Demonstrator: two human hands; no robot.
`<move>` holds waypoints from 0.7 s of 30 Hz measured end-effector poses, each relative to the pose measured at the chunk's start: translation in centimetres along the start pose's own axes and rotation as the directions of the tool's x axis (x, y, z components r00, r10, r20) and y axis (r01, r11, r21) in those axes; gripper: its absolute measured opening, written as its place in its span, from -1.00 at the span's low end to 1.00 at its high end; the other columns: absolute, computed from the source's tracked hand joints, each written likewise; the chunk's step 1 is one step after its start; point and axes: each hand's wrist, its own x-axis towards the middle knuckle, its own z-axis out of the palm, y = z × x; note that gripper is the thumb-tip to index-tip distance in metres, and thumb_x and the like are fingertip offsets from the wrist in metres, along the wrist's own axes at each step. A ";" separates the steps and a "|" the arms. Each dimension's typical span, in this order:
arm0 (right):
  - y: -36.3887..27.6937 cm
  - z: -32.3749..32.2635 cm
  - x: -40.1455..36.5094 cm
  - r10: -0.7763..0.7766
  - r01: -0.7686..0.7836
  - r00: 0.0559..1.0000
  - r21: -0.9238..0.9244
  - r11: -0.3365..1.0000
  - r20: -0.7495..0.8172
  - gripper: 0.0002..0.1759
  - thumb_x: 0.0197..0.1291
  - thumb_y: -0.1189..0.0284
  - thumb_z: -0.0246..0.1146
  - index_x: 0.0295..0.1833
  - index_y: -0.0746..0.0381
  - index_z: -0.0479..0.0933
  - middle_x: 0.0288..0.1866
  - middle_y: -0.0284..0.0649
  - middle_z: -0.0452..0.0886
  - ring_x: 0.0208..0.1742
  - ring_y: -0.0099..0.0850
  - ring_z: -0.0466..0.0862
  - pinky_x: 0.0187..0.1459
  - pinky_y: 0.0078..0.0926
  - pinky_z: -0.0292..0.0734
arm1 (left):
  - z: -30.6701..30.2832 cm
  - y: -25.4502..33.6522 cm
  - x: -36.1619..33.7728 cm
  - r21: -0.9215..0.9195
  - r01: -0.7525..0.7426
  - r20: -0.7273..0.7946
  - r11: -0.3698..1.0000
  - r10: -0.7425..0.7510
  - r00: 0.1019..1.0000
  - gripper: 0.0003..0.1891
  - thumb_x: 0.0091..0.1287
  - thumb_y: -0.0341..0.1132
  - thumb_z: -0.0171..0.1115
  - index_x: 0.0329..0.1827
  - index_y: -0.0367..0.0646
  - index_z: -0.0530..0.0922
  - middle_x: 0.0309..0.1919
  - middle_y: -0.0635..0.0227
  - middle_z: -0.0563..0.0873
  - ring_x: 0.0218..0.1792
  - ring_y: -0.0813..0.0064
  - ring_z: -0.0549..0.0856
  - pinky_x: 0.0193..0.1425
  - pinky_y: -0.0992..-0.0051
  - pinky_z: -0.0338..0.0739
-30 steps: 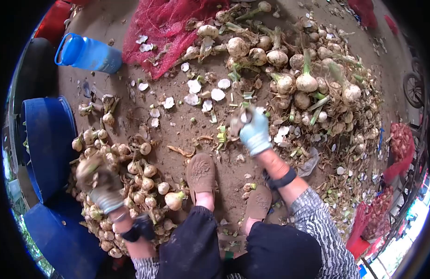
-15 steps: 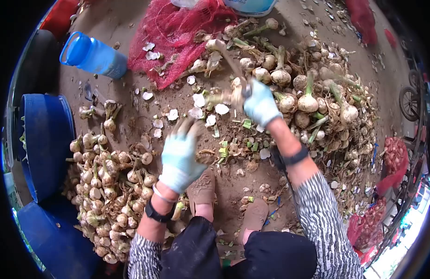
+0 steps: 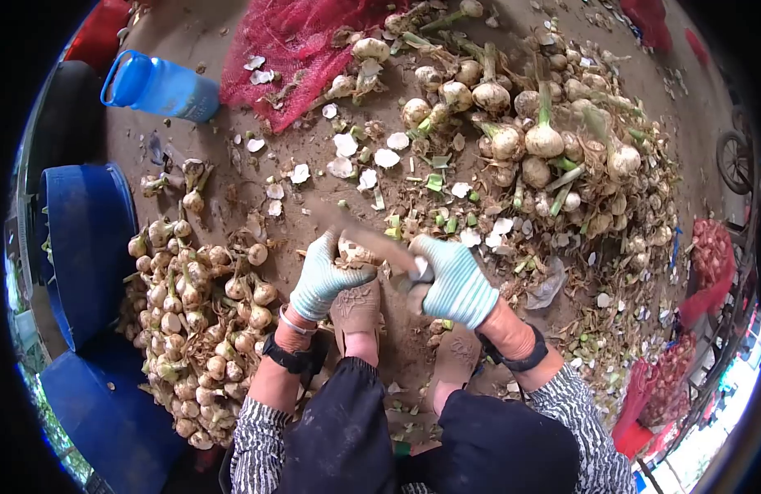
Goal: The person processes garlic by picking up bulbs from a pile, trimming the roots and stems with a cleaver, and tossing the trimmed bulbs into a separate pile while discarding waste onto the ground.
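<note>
A person's left hand (image 3: 321,278) grasps a soil-marked bulb (image 3: 356,253) as the right hand (image 3: 458,282) clenches a blurred knife (image 3: 372,240), between the near-left pile (image 3: 187,329) and far-right pile (image 3: 565,152).

A round, pale bulb (image 3: 357,252) with brown dirt on it sits in the left grip (image 3: 318,278). A long brown-gray knife (image 3: 370,237), blurry, is in the right grip (image 3: 458,284). It slants across by the bulb; I can't tell if they touch.
</note>
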 end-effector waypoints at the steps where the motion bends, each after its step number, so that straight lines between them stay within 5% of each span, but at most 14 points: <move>1: -0.1 0.4 -0.3 0.009 -0.008 1.000 -0.052 0.999 0.019 -0.61 -0.33 0.36 0.31 -0.27 0.26 0.47 -0.49 -0.02 0.53 -0.42 -0.04 0.58 -0.37 -0.26 0.51 | 0.0 -0.4 0.2 0.078 0.031 -0.017 0.997 -0.030 0.999 -0.40 -0.16 -0.38 0.50 -0.01 -0.27 0.42 -0.15 0.32 0.61 -0.16 0.55 0.59 -0.03 0.53 0.52; 2: -0.2 0.8 -0.4 0.020 -0.016 0.999 -0.104 0.994 0.039 -0.59 -0.34 0.35 0.33 -0.27 0.25 0.48 -0.48 -0.03 0.54 -0.40 -0.05 0.59 -0.35 -0.25 0.51 | 0.2 -1.1 0.5 0.078 0.032 -0.011 0.996 -0.031 0.999 -0.40 -0.16 -0.38 0.50 -0.01 -0.27 0.42 -0.15 0.32 0.61 -0.16 0.55 0.59 -0.03 0.53 0.52; 4: 0.1 1.2 -0.6 0.024 -0.017 0.998 -0.134 0.991 0.050 -0.57 -0.35 0.35 0.34 -0.24 0.24 0.49 -0.46 -0.05 0.55 -0.39 -0.06 0.59 -0.35 -0.25 0.51 | 0.9 -1.7 0.9 -0.472 0.053 0.092 0.880 -0.011 0.996 -0.46 -0.08 -0.36 0.47 -0.02 -0.26 0.42 -0.14 0.32 0.62 -0.18 0.54 0.60 -0.07 0.55 0.52; 5: 0.6 1.6 -0.5 -0.008 0.015 0.999 -0.157 0.988 0.047 -0.59 -0.34 0.36 0.34 -0.25 0.24 0.50 -0.45 -0.05 0.56 -0.38 -0.06 0.59 -0.35 -0.24 0.51 | 1.4 -0.8 0.1 -0.306 -0.086 -0.003 0.948 0.089 0.996 -0.48 -0.02 -0.37 0.43 -0.01 -0.29 0.41 -0.17 0.33 0.63 -0.20 0.55 0.62 -0.10 0.55 0.53; 8: 1.6 2.2 0.2 -0.018 0.023 0.999 -0.136 0.990 0.040 -0.67 -0.31 0.40 0.30 -0.29 0.20 0.54 -0.45 -0.02 0.58 -0.37 -0.05 0.60 -0.34 -0.22 0.51 | 0.8 -1.5 -0.4 -0.085 -0.229 0.025 0.970 0.231 0.973 -0.45 -0.02 -0.40 0.42 0.04 -0.32 0.37 -0.19 0.33 0.64 -0.21 0.56 0.62 -0.09 0.55 0.54; 11: 1.9 2.8 0.5 -0.058 0.058 0.998 -0.167 0.984 0.007 -0.69 -0.30 0.39 0.30 -0.30 0.19 0.54 -0.47 -0.04 0.57 -0.40 -0.05 0.59 -0.37 -0.24 0.51 | 0.8 -1.3 -0.2 -0.165 -0.218 0.001 0.962 0.222 0.975 -0.45 0.00 -0.43 0.39 0.06 -0.34 0.36 -0.22 0.33 0.66 -0.22 0.57 0.62 -0.08 0.53 0.54; 13: 2.2 3.6 0.6 -0.169 0.143 0.973 -0.166 0.976 -0.155 -0.73 -0.38 0.44 0.33 -0.45 0.22 0.43 -0.56 -0.07 0.49 -0.47 -0.05 0.55 -0.45 -0.28 0.45 | 0.7 -1.3 -0.1 -0.206 -0.220 -0.020 0.954 0.221 0.975 -0.46 0.00 -0.43 0.38 0.06 -0.34 0.36 -0.22 0.33 0.66 -0.22 0.58 0.63 -0.09 0.54 0.53; 18: 3.4 4.3 1.8 -0.156 0.150 0.982 -0.064 0.987 -0.109 -0.74 -0.39 0.51 0.27 -0.42 0.22 0.44 -0.56 -0.07 0.49 -0.46 -0.04 0.54 -0.43 -0.27 0.46 | 0.7 0.0 -0.6 0.079 -0.289 -0.075 0.954 0.295 0.953 -0.77 -0.14 -0.41 0.33 -0.37 -0.31 0.64 -0.44 0.33 0.70 -0.39 0.56 0.66 -0.25 0.58 0.55; 20: 3.8 5.1 1.8 -0.142 0.129 0.985 -0.123 0.984 -0.103 -0.73 -0.35 0.40 0.31 -0.38 0.16 0.50 -0.48 -0.11 0.56 -0.40 -0.08 0.59 -0.37 -0.25 0.52 | 0.9 -0.1 -1.3 -0.153 -0.176 -0.147 0.972 0.153 0.977 -0.78 -0.12 -0.43 0.29 -0.37 -0.33 0.65 -0.45 0.34 0.70 -0.42 0.61 0.64 -0.33 0.60 0.53; 21: 4.0 5.4 1.8 -0.192 0.182 0.975 -0.095 0.979 -0.112 -0.71 -0.35 0.40 0.30 -0.35 0.16 0.51 -0.47 -0.09 0.56 -0.39 -0.07 0.59 -0.35 -0.25 0.52 | 0.4 0.4 -1.9 -0.116 -0.053 -0.074 0.992 0.044 0.996 -0.75 -0.09 -0.44 0.24 -0.31 -0.34 0.63 -0.47 0.38 0.68 -0.42 0.65 0.63 -0.35 0.64 0.51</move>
